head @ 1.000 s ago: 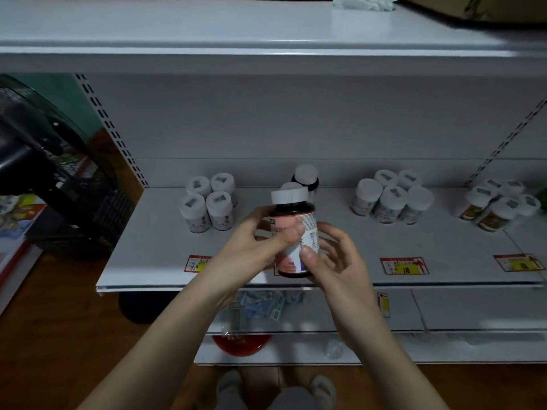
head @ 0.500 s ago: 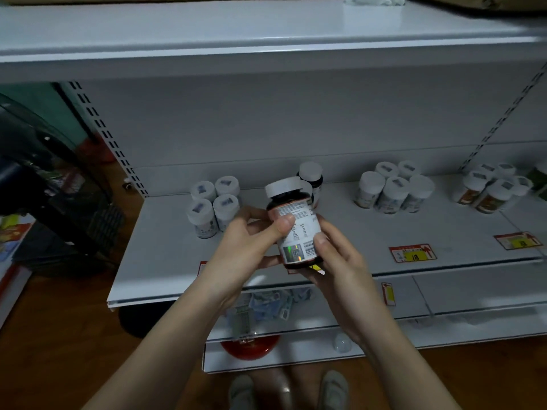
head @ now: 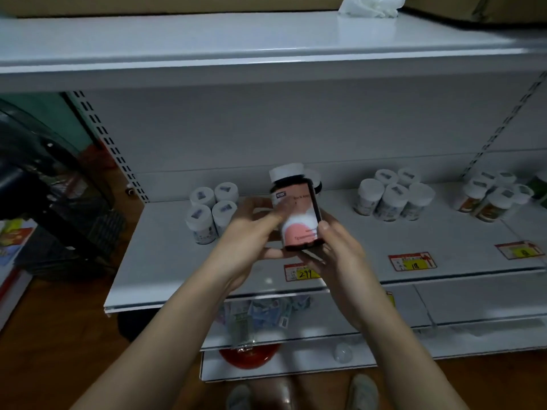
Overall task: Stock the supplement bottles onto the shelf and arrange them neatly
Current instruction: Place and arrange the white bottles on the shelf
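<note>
A dark supplement bottle [head: 299,214] with a white cap and a pink-and-white label is held upright above the white shelf [head: 165,261], its pink front turned to me. My left hand [head: 251,235] holds its left side, thumb across the label. My right hand [head: 334,250] cups its base and right side, thumb on the label's edge. Another dark bottle [head: 315,180] stands behind it, mostly hidden. Several white-capped bottles [head: 211,213] stand in a group at the left, a second group [head: 393,195] at centre right, a third [head: 494,196] at far right.
Red-and-yellow price tags [head: 413,261] sit along the shelf's front edge. An upper shelf [head: 236,42] overhangs closely. A black fan [head: 44,184] stands at the left. Lower shelves hold paper packets [head: 260,315] and a red item [head: 251,355]. My feet are on the wooden floor.
The bottle has been turned in my hands: the barcode side faced me half a second ago, and now the pink front label does. Both hands stayed in place above the shelf.
</note>
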Demonstrator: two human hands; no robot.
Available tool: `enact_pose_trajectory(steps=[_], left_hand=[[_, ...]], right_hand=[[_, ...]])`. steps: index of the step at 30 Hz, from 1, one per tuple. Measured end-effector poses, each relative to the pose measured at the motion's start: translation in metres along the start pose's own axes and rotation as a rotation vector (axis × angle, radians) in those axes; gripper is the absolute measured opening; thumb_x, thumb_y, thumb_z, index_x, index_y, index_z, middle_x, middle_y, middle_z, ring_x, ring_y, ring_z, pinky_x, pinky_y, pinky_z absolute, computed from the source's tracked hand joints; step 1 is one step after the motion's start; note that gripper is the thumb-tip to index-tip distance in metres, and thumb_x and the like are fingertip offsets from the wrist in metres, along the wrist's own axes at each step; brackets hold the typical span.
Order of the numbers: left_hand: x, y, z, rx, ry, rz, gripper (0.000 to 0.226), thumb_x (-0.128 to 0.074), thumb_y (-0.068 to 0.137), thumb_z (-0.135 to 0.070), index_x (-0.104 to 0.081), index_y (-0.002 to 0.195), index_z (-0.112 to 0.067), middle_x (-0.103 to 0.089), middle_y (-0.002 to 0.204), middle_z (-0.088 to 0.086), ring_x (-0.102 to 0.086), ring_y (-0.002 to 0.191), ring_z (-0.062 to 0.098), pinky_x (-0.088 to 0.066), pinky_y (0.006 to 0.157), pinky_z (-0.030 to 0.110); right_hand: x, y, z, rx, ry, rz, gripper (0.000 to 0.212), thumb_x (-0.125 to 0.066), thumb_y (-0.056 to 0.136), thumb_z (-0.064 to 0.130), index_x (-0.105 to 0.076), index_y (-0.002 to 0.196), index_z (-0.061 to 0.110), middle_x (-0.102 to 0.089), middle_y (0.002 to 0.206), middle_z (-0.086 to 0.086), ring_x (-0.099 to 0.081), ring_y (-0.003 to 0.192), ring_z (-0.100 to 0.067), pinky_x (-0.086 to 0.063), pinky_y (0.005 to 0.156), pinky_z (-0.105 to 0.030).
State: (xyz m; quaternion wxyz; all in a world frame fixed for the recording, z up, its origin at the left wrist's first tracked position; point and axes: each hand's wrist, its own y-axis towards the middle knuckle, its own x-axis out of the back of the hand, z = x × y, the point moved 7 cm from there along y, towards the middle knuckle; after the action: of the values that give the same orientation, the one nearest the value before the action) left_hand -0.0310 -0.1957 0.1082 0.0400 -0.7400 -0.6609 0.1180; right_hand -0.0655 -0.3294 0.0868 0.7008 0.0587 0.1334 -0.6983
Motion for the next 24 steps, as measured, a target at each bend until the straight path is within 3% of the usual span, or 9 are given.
enact_pose_trajectory(steps=[2, 5, 8, 11, 13, 15, 18, 22, 24], left_hand=[[-0.007, 0.006, 0.006, 0.014, 0.014, -0.047, 0.045, -0.064, 0.09, -0.043, -0.059, 0.118, -0.009, -0.07, 0.112, 0.01, -0.075, 0.09, 0.024, -0.063, 0.07, 0.043], [-0.025, 0.011, 0.009, -0.013, 0.045, -0.073, 0.052, -0.056, 0.089, -0.058, -0.066, 0.116, -0.015, -0.074, 0.11, 0.005, -0.074, 0.096, 0.021, -0.062, 0.077, 0.049], [-0.048, 0.011, 0.005, -0.023, 0.049, -0.04, 0.056, -0.058, 0.077, -0.063, -0.069, 0.112, -0.022, -0.077, 0.103, 0.0, -0.075, 0.092, 0.015, -0.062, 0.07, 0.036], [-0.059, 0.012, 0.0, -0.032, 0.053, -0.041, 0.046, -0.064, 0.08, -0.053, -0.068, 0.114, -0.022, -0.077, 0.102, -0.002, -0.075, 0.087, 0.011, -0.056, 0.06, 0.025], [-0.061, 0.013, -0.004, -0.033, 0.03, -0.053, 0.044, -0.065, 0.087, -0.045, -0.064, 0.12, -0.016, -0.076, 0.107, 0.002, -0.075, 0.089, 0.015, -0.057, 0.06, 0.026], [-0.061, 0.015, -0.006, -0.016, -0.063, -0.07, 0.056, -0.065, 0.084, -0.045, -0.058, 0.124, -0.007, -0.075, 0.11, 0.01, -0.075, 0.095, 0.024, -0.062, 0.07, 0.039], [-0.062, 0.015, -0.005, 0.018, -0.14, -0.054, 0.057, -0.059, 0.092, -0.043, -0.054, 0.128, 0.001, -0.072, 0.114, 0.018, -0.072, 0.103, 0.031, -0.059, 0.083, 0.055], [-0.058, 0.013, 0.0, 0.029, -0.082, -0.056, 0.049, -0.052, 0.098, -0.043, -0.059, 0.127, -0.004, -0.072, 0.115, 0.013, -0.071, 0.105, 0.025, -0.059, 0.084, 0.054], [-0.058, 0.009, 0.002, 0.017, 0.014, -0.012, 0.051, -0.054, 0.093, -0.052, -0.063, 0.124, -0.013, -0.073, 0.114, 0.007, -0.071, 0.104, 0.02, -0.061, 0.082, 0.047]], right_hand=[[0.01, 0.004, 0.003, 0.013, 0.013, -0.023, 0.031, -0.048, 0.102, 0.015, -0.058, 0.131, 0.019, -0.073, 0.116, -0.003, -0.069, 0.11, -0.017, -0.055, 0.096, -0.033], [0.027, 0.005, 0.017, 0.103, -0.123, -0.053, 0.034, -0.063, 0.094, 0.011, -0.058, 0.125, 0.025, -0.072, 0.113, 0.004, -0.067, 0.108, -0.008, -0.054, 0.094, -0.027], [0.042, 0.008, 0.03, 0.19, -0.295, -0.081, 0.048, -0.078, 0.082, 0.01, -0.057, 0.12, 0.031, -0.067, 0.112, 0.015, -0.063, 0.105, 0.006, -0.051, 0.086, -0.012], [0.05, 0.006, 0.038, 0.261, -0.451, -0.093, 0.062, -0.086, 0.074, 0.022, -0.051, 0.122, 0.04, -0.061, 0.115, 0.018, -0.058, 0.111, 0.003, -0.048, 0.091, -0.017], [0.056, 0.006, 0.045, 0.284, -0.511, -0.104, 0.059, -0.083, 0.075, 0.028, -0.048, 0.117, 0.048, -0.058, 0.117, 0.017, -0.056, 0.11, 0.004, -0.047, 0.089, -0.014], [0.061, 0.009, 0.05, 0.253, -0.449, -0.071, 0.042, -0.074, 0.085, 0.027, -0.052, 0.116, 0.047, -0.061, 0.118, 0.016, -0.058, 0.107, 0.007, -0.047, 0.087, -0.01], [0.057, 0.017, 0.044, 0.113, -0.265, 0.119, 0.03, -0.054, 0.098, 0.026, -0.059, 0.128, 0.03, -0.071, 0.116, 0.012, -0.064, 0.109, 0.0, -0.053, 0.098, -0.027], [0.056, 0.016, 0.04, 0.092, -0.206, 0.086, 0.028, -0.057, 0.097, 0.011, -0.063, 0.121, 0.024, -0.074, 0.109, 0.011, -0.068, 0.105, -0.005, -0.055, 0.092, -0.026], [0.057, 0.011, 0.04, 0.135, -0.263, 0.003, 0.031, -0.066, 0.092, 0.01, -0.062, 0.117, 0.026, -0.073, 0.106, 0.01, -0.067, 0.099, 0.002, -0.055, 0.089, -0.021]])
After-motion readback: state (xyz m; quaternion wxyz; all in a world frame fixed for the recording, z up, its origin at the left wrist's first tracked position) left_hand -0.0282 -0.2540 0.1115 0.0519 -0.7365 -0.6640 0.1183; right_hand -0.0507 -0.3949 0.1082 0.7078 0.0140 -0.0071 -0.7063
